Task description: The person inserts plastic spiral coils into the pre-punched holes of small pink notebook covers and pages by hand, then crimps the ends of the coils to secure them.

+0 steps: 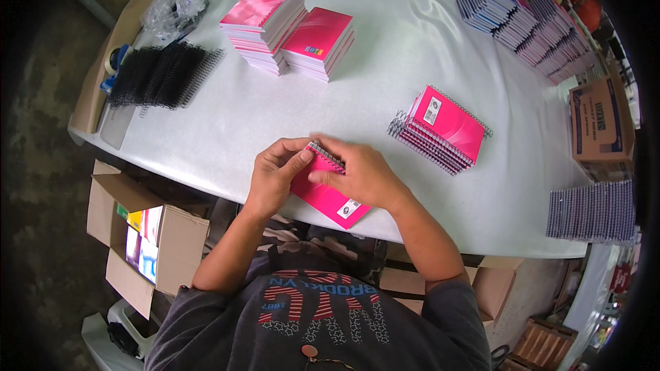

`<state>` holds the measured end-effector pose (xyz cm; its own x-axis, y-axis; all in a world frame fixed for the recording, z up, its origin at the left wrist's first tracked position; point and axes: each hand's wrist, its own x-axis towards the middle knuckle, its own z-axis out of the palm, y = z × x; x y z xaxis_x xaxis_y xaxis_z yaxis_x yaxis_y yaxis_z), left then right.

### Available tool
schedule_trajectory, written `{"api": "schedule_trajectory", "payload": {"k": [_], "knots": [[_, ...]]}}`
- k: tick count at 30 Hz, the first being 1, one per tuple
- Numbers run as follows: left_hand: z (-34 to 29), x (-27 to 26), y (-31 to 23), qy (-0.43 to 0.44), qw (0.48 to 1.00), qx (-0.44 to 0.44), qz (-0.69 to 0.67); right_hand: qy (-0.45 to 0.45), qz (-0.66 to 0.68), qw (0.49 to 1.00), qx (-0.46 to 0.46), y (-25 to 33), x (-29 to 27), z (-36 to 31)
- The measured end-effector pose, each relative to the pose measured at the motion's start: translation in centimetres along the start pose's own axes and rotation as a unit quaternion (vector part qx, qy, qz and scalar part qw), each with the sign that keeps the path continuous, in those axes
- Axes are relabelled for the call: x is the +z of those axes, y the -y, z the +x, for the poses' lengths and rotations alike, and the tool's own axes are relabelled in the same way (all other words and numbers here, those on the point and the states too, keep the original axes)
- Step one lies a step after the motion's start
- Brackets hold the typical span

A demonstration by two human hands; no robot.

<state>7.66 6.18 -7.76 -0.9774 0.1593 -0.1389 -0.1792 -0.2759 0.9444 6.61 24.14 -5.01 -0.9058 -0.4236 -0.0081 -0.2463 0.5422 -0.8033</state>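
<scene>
so the white table (385,75) has two piles of unbound pink pads (287,24) near the far edge, sitting just beside each other. off to the left there's a heap of black spiral binding coils (165,74), with a crumpled clear plastic bag (175,5) behind it and a blue tape dispenser (113,63) at the table's edge. right of centre sits a stack of bound pink spiral notebooks (443,130). rows of blue-covered notebooks (522,24) line the far right, near a brown cardboard box (601,127). an open carton (141,237) with colourful covers stands on the floor at lower left.
</scene>
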Motion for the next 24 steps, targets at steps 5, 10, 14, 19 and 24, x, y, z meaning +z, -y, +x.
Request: {"api": "schedule_trajectory", "payload": {"k": [5,10,14,19,24], "knots": [[0.1,0.0,-0.1,-0.024,0.999,0.026,0.007,0.032,0.108,0.993,0.021,0.9,-0.8,-0.1],[0.0,-0.1,-0.4,-0.024,0.999,0.019,0.009,-0.021,0.133,0.991,-0.006,0.1,-0.2,0.0],[0.3,-0.1,-0.8,-0.021,1.000,0.004,0.013,-0.050,0.132,0.990,0.017,0.7,-0.4,-0.2],[0.5,-0.8,-1.7,0.044,0.999,-0.023,0.022,-0.107,0.180,0.978,-0.024,0.4,-0.1,-0.1],[0.9,-1.3,-2.5,0.099,0.995,-0.004,0.033,-0.117,0.178,0.977,-0.024,0.5,-0.2,-0.4]]}}
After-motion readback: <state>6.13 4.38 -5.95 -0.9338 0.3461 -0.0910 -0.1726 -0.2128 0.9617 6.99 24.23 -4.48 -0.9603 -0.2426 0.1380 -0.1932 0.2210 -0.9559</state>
